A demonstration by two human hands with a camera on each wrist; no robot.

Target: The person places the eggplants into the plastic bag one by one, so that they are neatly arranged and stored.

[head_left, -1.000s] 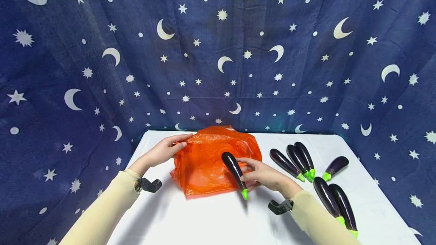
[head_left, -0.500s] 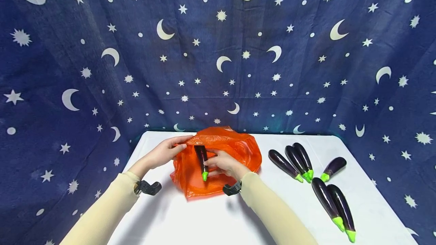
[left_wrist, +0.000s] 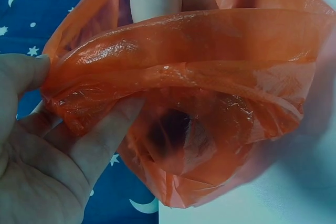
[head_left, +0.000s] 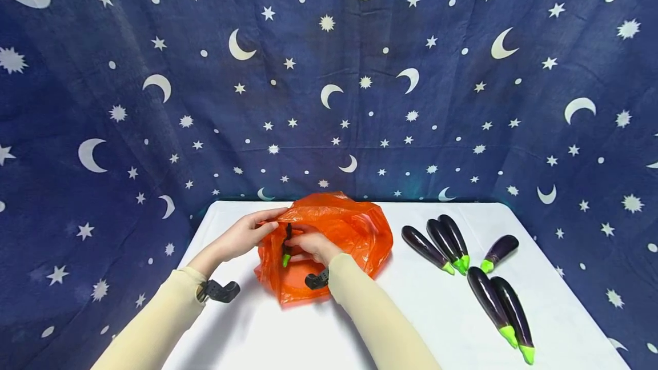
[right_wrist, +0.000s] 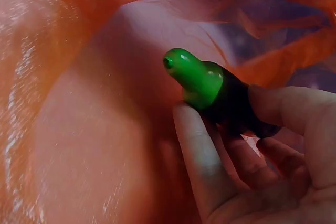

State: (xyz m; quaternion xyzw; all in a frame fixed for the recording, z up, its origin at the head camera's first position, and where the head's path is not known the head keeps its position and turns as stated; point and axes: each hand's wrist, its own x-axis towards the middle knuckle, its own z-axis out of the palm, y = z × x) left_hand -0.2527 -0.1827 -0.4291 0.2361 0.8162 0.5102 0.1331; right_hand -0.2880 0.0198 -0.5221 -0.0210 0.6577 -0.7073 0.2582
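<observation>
An orange plastic bag (head_left: pixel 334 210) lies on the white table, its mouth facing me. My left hand (head_left: pixel 244 237) pinches the upper left of its rim; in the left wrist view the thumb is on one side of the film and the fingers (left_wrist: pixel 107 135) on the other. Inside the mouth, my right hand (head_left: pixel 315 244) holds a dark eggplant (head_left: pixel 287 244) between thumb and fingers. The right wrist view shows its green stem end (right_wrist: pixel 199 80) pointing out of the grip, with orange film around. A dark shape (left_wrist: pixel 170 129) shows through the bag in the left wrist view.
Several more eggplants lie on the right side of the table: a group at the back (head_left: pixel 447 241), a shorter one (head_left: pixel 501 251) farther right, and two (head_left: pixel 493 304) nearer me. A dark blue curtain (head_left: pixel 329 73) with moons and stars hangs behind the white table (head_left: pixel 288 336).
My right hand has carried the eggplant leftward from in front of the bag into its mouth. My left hand has kept its hold on the rim.
</observation>
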